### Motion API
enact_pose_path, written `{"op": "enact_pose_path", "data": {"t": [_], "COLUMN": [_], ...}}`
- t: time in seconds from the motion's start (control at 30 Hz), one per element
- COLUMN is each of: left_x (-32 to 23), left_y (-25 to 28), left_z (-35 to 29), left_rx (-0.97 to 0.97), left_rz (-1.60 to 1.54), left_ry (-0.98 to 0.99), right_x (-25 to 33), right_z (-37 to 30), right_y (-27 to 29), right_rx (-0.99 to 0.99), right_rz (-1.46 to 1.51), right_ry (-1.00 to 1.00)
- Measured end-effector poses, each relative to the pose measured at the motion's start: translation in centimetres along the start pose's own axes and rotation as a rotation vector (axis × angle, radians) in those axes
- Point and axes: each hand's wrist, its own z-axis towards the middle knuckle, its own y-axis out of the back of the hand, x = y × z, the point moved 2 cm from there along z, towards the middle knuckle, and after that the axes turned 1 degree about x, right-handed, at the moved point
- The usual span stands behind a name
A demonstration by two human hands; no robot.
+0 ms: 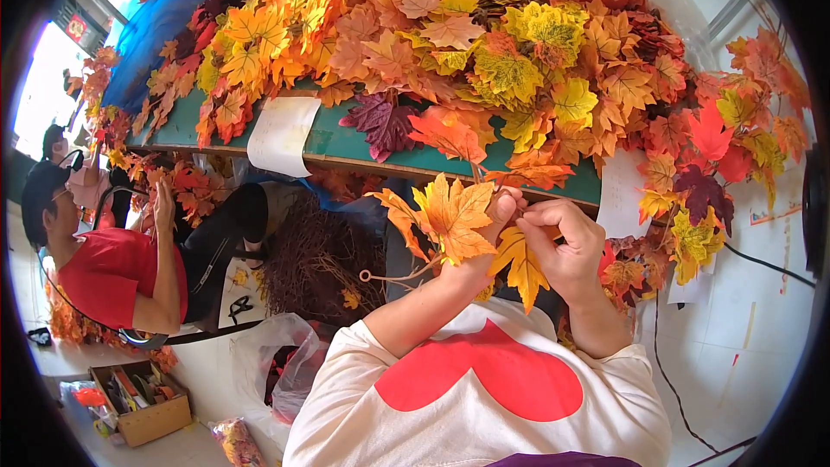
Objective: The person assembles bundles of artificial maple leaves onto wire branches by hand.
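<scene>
In front of my chest, my left hand (491, 229) is closed round the stem of an artificial maple leaf garland (456, 218), whose orange leaves spread over that wrist. A brown vine end with a small loop (366, 276) sticks out to the left below them. Beside it, the thumb and fingers of my right hand (572, 249) are pinched together at the stem of a yellow-orange artificial leaf (521, 266), which hangs between my hands. The pinched spot itself is mostly covered by fingers. Red-orange leaves (451, 134) of the garland rise above my hands, over the table's edge.
A green table (337, 134) bears heaped artificial leaves (380, 43), a dark purple leaf (382, 125) and a white paper (283, 134). Leaf garlands (705, 173) hang at the right. Brown vines (316, 255) pile below. A person in red (112, 272) sits left, near a cardboard box (156, 415).
</scene>
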Motion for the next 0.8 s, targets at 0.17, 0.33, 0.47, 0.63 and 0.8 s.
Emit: {"op": "enact_pose_path", "data": {"t": [0.17,0.33,0.47,0.63,0.8], "left_x": [-0.1,0.2,0.1,0.0,-0.1], "left_y": [0.0,0.0,0.6,-0.1,-0.3], "left_z": [-0.3,0.1,0.4,-0.3,-0.7], "left_rx": [0.032,0.012,-0.003,-0.014,0.012], "left_rz": [0.024,-0.036,-0.013,-0.015,0.051], "left_ry": [-0.032,-0.02,-0.015,-0.002,-0.01], "right_x": [0.0,-0.3,-0.4,-0.3,0.0], "right_z": [-0.2,-0.3,-0.7,-1.0,-1.1], "right_y": [-0.3,-0.1,0.2,0.3,0.3], "right_rx": [-0.051,-0.048,-0.033,-0.048,-0.076], "right_rz": [0.026,0.038,0.028,0.038,0.004], "right_ry": [-0.006,0.008,0.027,0.05,0.13]}}
